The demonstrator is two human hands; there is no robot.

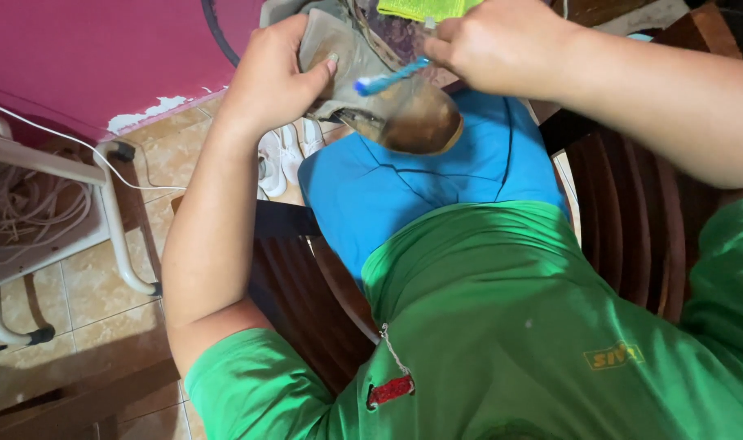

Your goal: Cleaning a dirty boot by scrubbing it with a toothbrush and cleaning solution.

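My left hand [275, 72] grips a worn grey-brown shoe [404, 106] by its upper, holding it above my lap with the heel end toward me. My right hand [498, 42] holds a blue toothbrush [388, 80], its bristled head lying against the side of the shoe near my left thumb. The shoe's toe end runs out of the top of the view. I sit in blue shorts [420, 187] and a green shirt [510, 326].
A dark wooden chair [632, 220] is under me. A pair of white sneakers [282, 155] lies on the tiled floor [86, 301]. A white metal frame with coiled rope [29, 212] stands at left by a magenta wall [86, 57]. A green cloth [424, 8] lies at the top.
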